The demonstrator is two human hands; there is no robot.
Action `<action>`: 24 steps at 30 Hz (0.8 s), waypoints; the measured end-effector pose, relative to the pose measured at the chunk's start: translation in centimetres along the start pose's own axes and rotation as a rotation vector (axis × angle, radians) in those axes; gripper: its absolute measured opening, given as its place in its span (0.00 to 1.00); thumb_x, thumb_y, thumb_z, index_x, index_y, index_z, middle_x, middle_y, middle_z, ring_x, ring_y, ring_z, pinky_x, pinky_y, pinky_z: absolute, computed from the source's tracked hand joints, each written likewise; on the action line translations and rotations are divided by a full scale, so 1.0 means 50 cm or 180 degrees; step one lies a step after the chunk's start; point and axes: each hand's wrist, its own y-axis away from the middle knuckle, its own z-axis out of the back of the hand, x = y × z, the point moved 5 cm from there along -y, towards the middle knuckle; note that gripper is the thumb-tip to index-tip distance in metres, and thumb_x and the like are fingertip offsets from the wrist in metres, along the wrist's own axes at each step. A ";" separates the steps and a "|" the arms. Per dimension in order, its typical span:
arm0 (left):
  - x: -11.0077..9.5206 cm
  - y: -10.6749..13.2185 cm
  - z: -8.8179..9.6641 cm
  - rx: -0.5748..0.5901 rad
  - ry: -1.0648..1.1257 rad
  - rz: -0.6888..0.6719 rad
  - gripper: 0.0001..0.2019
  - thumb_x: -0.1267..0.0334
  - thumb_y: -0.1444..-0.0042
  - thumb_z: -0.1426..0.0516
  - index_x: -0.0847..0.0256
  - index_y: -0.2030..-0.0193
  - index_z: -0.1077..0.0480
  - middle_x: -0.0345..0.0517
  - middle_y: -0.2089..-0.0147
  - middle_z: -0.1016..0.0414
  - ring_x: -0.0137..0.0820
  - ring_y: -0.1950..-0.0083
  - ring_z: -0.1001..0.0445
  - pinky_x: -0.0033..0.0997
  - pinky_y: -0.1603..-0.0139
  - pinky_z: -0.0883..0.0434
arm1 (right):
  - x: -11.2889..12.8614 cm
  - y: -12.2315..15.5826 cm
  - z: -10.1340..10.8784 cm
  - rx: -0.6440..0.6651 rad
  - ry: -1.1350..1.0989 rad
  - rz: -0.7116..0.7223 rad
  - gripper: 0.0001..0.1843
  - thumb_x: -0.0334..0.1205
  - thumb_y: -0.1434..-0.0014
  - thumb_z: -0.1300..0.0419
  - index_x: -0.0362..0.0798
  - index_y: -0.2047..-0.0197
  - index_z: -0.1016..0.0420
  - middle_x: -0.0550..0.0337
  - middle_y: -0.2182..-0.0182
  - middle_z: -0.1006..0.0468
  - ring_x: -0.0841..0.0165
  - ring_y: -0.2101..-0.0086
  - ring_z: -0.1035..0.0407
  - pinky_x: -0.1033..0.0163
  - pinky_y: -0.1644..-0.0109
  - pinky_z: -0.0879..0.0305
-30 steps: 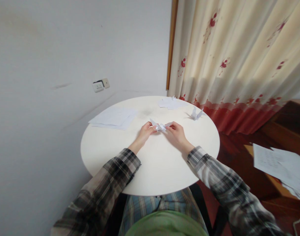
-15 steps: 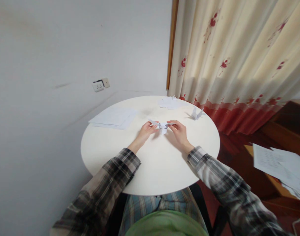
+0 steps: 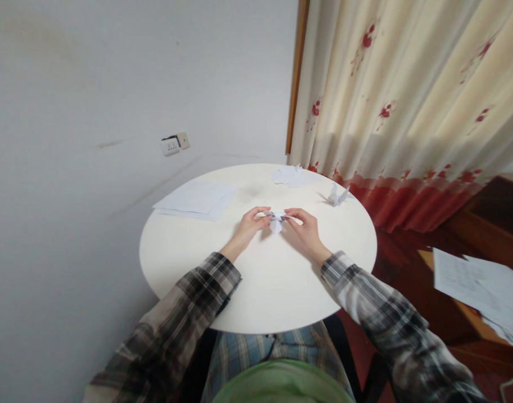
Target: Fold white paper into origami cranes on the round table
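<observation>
A small folded white paper crane (image 3: 276,222) is held just above the round white table (image 3: 273,291). My left hand (image 3: 253,223) pinches its left side, and my right hand (image 3: 302,223) pinches its right side. The fingers cover parts of both sides, while a pointed flap shows between the hands, toward me. Another folded paper crane (image 3: 337,195) stands with raised wings on the table, beyond my right hand and to its right.
A stack of white paper sheets (image 3: 193,200) lies at the table's left. Smaller paper pieces (image 3: 292,176) lie at the far edge. Right of the table, a wooden cabinet (image 3: 458,324) bears written sheets (image 3: 479,280). A curtain (image 3: 391,112) hangs behind, and a wall (image 3: 71,224) stands left.
My fingers have shifted on the held paper crane. Its sides, which stuck out past the fingertips before, now show less. The view has moved very slightly.
</observation>
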 end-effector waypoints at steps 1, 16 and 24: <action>0.000 -0.001 0.000 -0.0016 -0.0014 -0.0030 0.17 0.59 0.61 0.38 0.63 0.64 0.32 0.47 0.55 0.29 0.30 0.61 0.28 0.33 0.58 0.31 | 0.000 0.000 -0.001 0.0003 0.0025 -0.0024 0.07 0.40 0.49 0.43 0.47 0.69 0.27 0.54 0.63 0.24 0.66 0.60 0.31 0.59 0.53 0.37; 0.019 -0.011 -0.001 0.0001 0.0430 -0.0150 0.13 0.61 0.55 0.40 0.62 0.63 0.34 0.48 0.56 0.30 0.32 0.56 0.29 0.35 0.54 0.32 | -0.034 -0.009 -0.006 -0.0186 -0.0558 -0.0551 0.06 0.40 0.55 0.39 0.47 0.72 0.27 0.57 0.69 0.23 0.66 0.66 0.30 0.60 0.58 0.35; 0.006 -0.017 0.046 -0.0358 0.0736 -0.0288 0.07 0.67 0.54 0.44 0.62 0.73 0.41 0.44 0.58 0.29 0.31 0.58 0.27 0.37 0.50 0.36 | -0.061 -0.016 0.014 -0.0521 -0.0588 -0.0791 0.10 0.43 0.57 0.37 0.45 0.73 0.28 0.58 0.73 0.24 0.67 0.70 0.31 0.61 0.62 0.35</action>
